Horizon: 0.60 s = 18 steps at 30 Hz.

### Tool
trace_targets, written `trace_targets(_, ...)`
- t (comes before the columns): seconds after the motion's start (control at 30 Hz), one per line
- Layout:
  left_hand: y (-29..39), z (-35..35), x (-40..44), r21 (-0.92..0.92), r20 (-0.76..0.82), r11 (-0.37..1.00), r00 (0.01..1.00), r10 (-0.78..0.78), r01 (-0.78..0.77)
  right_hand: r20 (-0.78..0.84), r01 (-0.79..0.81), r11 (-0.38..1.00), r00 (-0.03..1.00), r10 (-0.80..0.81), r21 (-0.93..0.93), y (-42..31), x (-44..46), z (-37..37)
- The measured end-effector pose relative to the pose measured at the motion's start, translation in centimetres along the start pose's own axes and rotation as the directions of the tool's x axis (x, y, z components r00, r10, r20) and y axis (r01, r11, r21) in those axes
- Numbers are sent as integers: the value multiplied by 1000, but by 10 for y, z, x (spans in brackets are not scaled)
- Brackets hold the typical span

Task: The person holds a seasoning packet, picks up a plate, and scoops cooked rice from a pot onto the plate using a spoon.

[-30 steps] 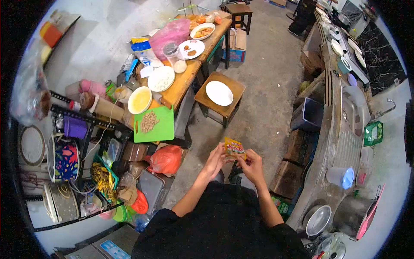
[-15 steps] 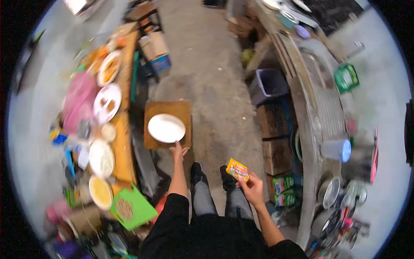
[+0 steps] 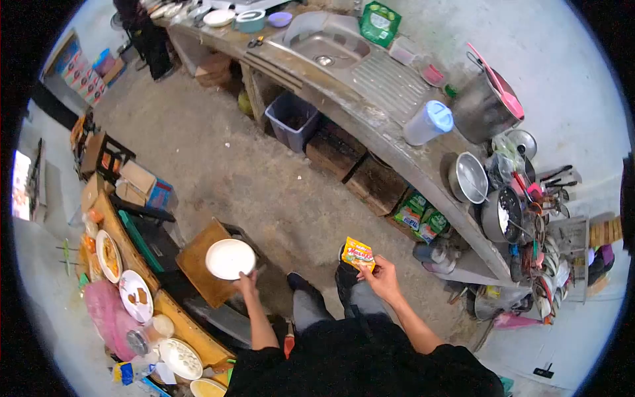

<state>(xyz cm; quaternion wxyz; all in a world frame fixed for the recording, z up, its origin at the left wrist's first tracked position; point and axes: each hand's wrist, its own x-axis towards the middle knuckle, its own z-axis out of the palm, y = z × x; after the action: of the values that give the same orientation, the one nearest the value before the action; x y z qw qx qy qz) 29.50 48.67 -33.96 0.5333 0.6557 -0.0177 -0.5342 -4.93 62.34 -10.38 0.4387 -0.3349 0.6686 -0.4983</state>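
My left hand [image 3: 246,283] grips the near rim of a white oval plate [image 3: 229,259], its fingers partly hidden beneath it. The plate is over the wooden stool [image 3: 192,263]; whether it still touches the seat I cannot tell. In front of my right leg, my right hand [image 3: 382,276] pinches a yellow and red seasoning packet [image 3: 358,253] by its lower right corner. The packet's printed face is turned up.
To the left, a wooden table [image 3: 173,313] bears plates of food and a pink bag. A concrete counter [image 3: 397,153] with a sink [image 3: 327,49], a jug [image 3: 428,123] and pots runs along the right. Someone in dark clothes [image 3: 147,40] stands far back.
The view has swung right towards the counter. My left hand has let go of the packet, reached left and taken hold of the plate. The packet has stayed in my right hand.
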Motion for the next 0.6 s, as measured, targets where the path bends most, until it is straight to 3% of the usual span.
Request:
trace_targets(0.07,10,34,-55,221,162,975,985,-62,25,-58,20,999,998,-18,36,-3,2,-12)
trace_targets(0.1,2,47,-76,214,262,976,965,-27,-30,-126,22,1000,992,-20,12,-7,3,-20)
trace_targets(0.13,14,74,-116,365,278,931,956,-95,-14,-193,22,1000,981,-24,-14,-10,4,-29)
trace_targets(0.2,6,107,-158,491,492,862,857,-152,-129,-280,52,998,959,-42,28,-11,2,-51)
trace_targets(0.3,-5,165,-216,608,690,729,665,-287,-316,-402,98,992,914,-57,84,-35,-3,-84)
trace_targets(0.37,-21,200,-238,575,793,672,519,-318,-467,-493,104,993,868,-64,53,-38,-14,-114)
trace_targets(0.4,-14,224,-259,659,748,560,518,-416,-502,-523,143,987,848,-83,75,-32,-15,-129)
trace_targets(0.57,-14,323,-331,516,854,390,427,-297,-762,-609,181,979,788,-86,97,-25,-13,-195)
trace_targets(0.6,-31,338,-315,471,879,402,381,-285,-785,-622,188,979,777,-96,84,-23,-11,-205)
